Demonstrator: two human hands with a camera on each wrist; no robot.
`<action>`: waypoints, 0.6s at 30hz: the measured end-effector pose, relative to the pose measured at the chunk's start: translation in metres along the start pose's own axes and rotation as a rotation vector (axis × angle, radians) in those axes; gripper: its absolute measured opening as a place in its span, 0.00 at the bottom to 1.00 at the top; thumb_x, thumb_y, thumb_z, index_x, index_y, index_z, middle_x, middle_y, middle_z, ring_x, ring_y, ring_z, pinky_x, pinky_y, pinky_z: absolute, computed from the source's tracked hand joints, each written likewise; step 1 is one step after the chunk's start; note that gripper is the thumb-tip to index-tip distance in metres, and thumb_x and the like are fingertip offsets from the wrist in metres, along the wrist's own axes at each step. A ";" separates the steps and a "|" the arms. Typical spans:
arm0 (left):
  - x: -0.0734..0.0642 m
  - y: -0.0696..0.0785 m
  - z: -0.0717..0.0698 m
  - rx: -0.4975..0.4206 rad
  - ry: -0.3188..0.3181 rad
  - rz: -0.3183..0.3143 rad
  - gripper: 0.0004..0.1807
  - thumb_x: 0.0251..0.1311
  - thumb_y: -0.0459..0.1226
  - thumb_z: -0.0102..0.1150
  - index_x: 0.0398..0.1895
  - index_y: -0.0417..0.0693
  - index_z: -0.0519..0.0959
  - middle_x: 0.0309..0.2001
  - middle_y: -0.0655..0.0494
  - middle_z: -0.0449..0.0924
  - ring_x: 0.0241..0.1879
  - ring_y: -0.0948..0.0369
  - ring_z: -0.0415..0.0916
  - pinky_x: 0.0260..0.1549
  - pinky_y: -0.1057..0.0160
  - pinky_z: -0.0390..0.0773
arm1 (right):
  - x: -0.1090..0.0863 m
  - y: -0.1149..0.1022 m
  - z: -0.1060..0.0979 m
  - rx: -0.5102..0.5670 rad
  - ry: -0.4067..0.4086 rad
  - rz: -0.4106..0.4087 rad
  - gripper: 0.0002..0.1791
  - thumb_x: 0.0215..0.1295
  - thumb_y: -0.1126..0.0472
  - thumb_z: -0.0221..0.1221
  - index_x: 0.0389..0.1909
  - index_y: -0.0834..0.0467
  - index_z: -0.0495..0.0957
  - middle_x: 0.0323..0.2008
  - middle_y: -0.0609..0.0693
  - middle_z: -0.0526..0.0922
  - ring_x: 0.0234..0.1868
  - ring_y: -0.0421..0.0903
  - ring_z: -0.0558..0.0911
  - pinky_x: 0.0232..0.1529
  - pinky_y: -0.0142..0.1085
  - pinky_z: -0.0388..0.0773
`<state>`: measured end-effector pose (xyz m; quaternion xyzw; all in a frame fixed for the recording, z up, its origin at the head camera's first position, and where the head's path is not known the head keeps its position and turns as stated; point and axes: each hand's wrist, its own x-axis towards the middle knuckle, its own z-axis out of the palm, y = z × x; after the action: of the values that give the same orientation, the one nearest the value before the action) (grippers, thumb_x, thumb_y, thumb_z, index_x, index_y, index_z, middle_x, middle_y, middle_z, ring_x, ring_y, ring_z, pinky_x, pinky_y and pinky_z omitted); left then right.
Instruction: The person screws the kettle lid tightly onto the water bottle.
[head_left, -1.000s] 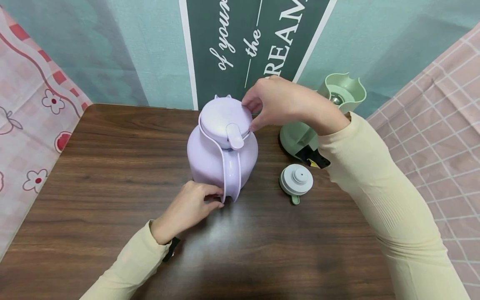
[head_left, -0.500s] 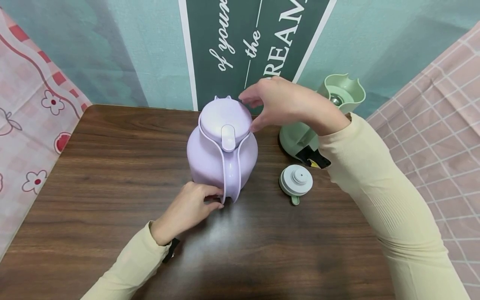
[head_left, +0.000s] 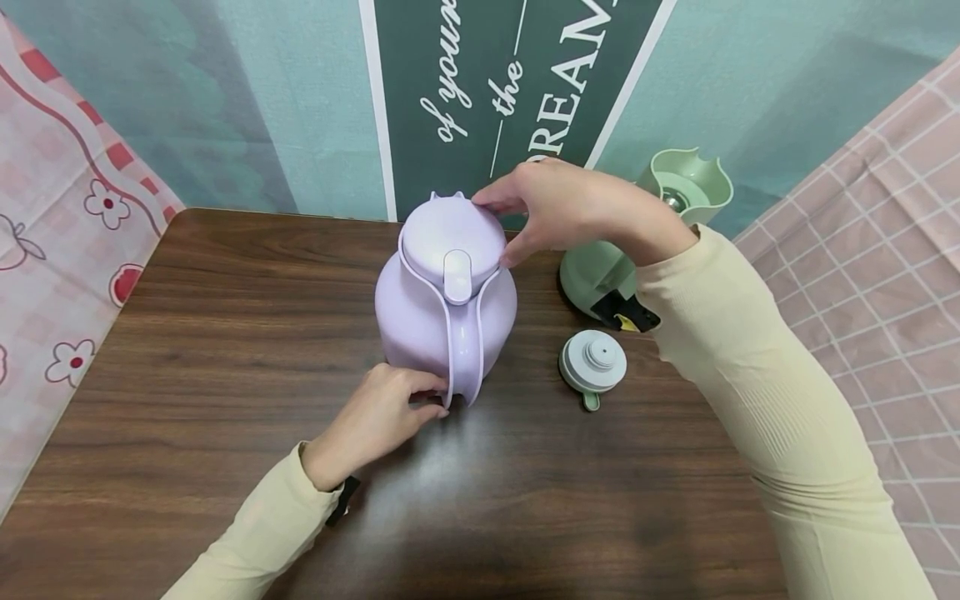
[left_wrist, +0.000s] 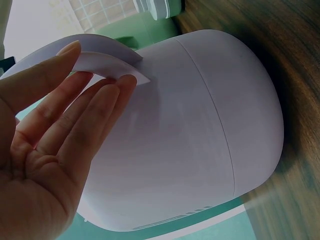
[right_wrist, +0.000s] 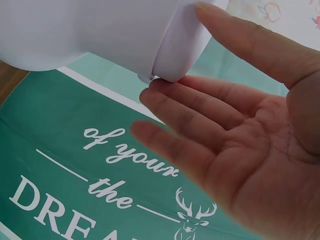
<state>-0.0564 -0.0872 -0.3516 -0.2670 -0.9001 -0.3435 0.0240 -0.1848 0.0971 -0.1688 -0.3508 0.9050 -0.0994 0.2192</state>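
A lavender thermos jug (head_left: 408,321) stands upright on the table, its handle (head_left: 468,350) facing the front. My left hand (head_left: 378,412) pinches the handle's lower end from the left; in the left wrist view the thumb (left_wrist: 65,52) lies on one side and the fingers on the other. On top sits the round lid (head_left: 450,229), its lever (head_left: 457,277) lined up with the handle. My right hand (head_left: 562,204) holds the lid's right edge; the right wrist view shows the thumb (right_wrist: 215,20) and fingertips on the lid's rim (right_wrist: 180,50).
Right of the jug stands a green thermos (head_left: 596,279) with its top open, partly behind my right forearm. In front of it a grey stopper lid (head_left: 592,360) with a green lever lies upside down on the wooden table (head_left: 225,333). A printed cloth (head_left: 322,108) hangs behind.
The lavender lid's lever has swung leftward into line with the handle. My right fingers moved slightly left along the lid's far edge. The left hand stays on the handle.
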 end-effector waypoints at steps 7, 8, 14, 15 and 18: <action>0.000 0.000 0.001 0.007 0.005 0.003 0.08 0.42 0.33 0.70 0.28 0.48 0.83 0.26 0.62 0.81 0.27 0.64 0.77 0.29 0.62 0.75 | -0.002 -0.003 0.003 0.036 0.023 0.046 0.27 0.50 0.64 0.66 0.54 0.61 0.73 0.51 0.53 0.78 0.54 0.46 0.74 0.56 0.38 0.66; 0.000 0.000 0.001 0.008 0.005 0.003 0.08 0.42 0.33 0.70 0.28 0.48 0.83 0.26 0.62 0.81 0.27 0.64 0.77 0.29 0.62 0.75 | -0.002 -0.004 0.003 0.037 0.031 0.048 0.25 0.50 0.64 0.66 0.52 0.61 0.75 0.49 0.53 0.79 0.54 0.46 0.75 0.55 0.38 0.66; 0.000 0.000 0.002 0.010 0.006 0.003 0.07 0.42 0.33 0.70 0.28 0.48 0.83 0.26 0.63 0.81 0.26 0.65 0.76 0.29 0.62 0.75 | -0.004 -0.007 0.007 0.010 0.078 0.052 0.13 0.48 0.64 0.67 0.37 0.59 0.80 0.39 0.51 0.83 0.46 0.43 0.79 0.48 0.37 0.69; 0.000 0.000 0.002 0.011 0.006 0.004 0.07 0.42 0.33 0.70 0.28 0.48 0.83 0.26 0.63 0.81 0.26 0.65 0.76 0.29 0.62 0.75 | -0.005 -0.008 0.008 0.002 0.084 0.054 0.11 0.48 0.64 0.66 0.35 0.59 0.80 0.37 0.50 0.83 0.43 0.43 0.80 0.46 0.37 0.70; 0.000 0.000 0.002 0.012 0.007 0.006 0.07 0.42 0.33 0.70 0.28 0.47 0.83 0.26 0.62 0.81 0.26 0.64 0.77 0.29 0.62 0.75 | -0.005 -0.010 0.010 -0.036 0.107 0.054 0.08 0.48 0.63 0.66 0.30 0.58 0.80 0.30 0.48 0.83 0.35 0.41 0.78 0.39 0.35 0.69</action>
<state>-0.0561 -0.0860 -0.3532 -0.2685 -0.9011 -0.3391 0.0300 -0.1711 0.0931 -0.1724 -0.3242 0.9262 -0.0957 0.1670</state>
